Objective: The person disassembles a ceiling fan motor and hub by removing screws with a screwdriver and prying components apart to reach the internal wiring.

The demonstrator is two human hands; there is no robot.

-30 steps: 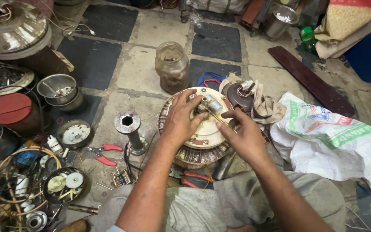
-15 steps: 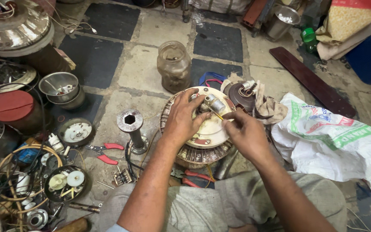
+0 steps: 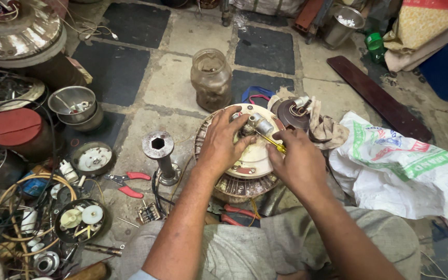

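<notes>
Left hand (image 3: 223, 148): we see it spread flat over the cream top plate of the fan motor (image 3: 252, 158), fingertips curled in against the metal shaft (image 3: 259, 124) at the centre. Right hand (image 3: 296, 163): closed around a yellow-handled screwdriver (image 3: 271, 142), whose tip points in toward the shaft base. We cannot tell whether the tip sits in a screw.

The motor rests on the tiled floor (image 3: 169, 85) just in front of the person's knees, its copper windings showing along the near edge below the plate.

Just beyond the motor: a dusty glass jar (image 3: 211, 78), upright. To its right, a brown round part (image 3: 290, 111) lying against a crumpled rag (image 3: 326, 129). Further right, a white woven sack (image 3: 400, 166) and a dark wooden blade (image 3: 372, 96).

Left of the motor: an upright metal spindle (image 3: 159, 155), then red-handled pliers (image 3: 125, 182) flat on the floor. Well to the left, a steel bowl (image 3: 73, 103), a red lid (image 3: 14, 126), and a tangle of wires (image 3: 11, 218) among small parts.
</notes>
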